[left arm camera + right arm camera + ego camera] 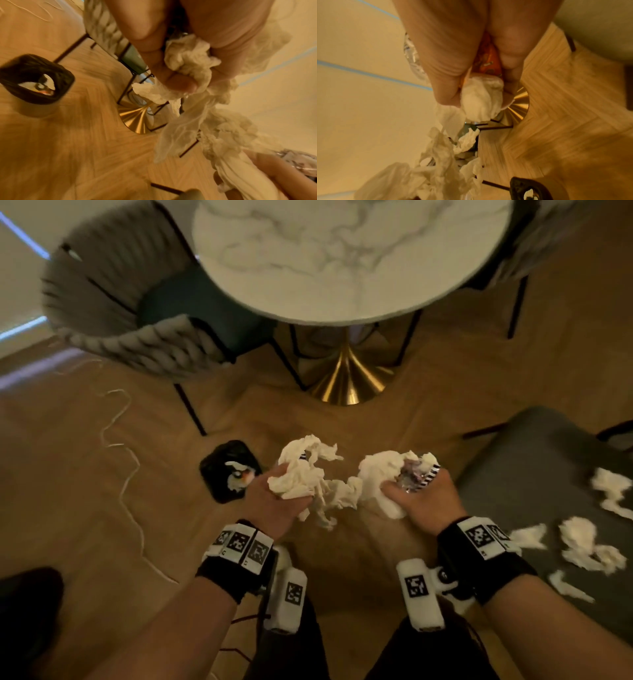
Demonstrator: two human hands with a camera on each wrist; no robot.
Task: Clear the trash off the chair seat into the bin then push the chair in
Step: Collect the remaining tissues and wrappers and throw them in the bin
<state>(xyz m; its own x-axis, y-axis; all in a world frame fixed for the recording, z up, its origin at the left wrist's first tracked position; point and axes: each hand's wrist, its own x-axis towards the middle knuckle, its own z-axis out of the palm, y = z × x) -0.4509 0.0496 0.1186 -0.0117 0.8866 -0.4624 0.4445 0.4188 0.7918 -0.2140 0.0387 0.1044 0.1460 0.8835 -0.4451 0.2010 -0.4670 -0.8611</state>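
Both fists gripping crumpled tissues [301, 477], right [423, 501] perhaps wrappers too, bin [227, 474] beside left [270, 501]

Head view looks steeply down; wrist views close along fingers; all share bin [228, 474] [36, 79] [529, 189].

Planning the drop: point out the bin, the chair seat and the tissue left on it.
bin [219, 474], head view, on its black liner rim.
chair seat [534, 460], head view, on bare dark cushion.
tissue scraps [579, 534], head view, on one crumpled wad.
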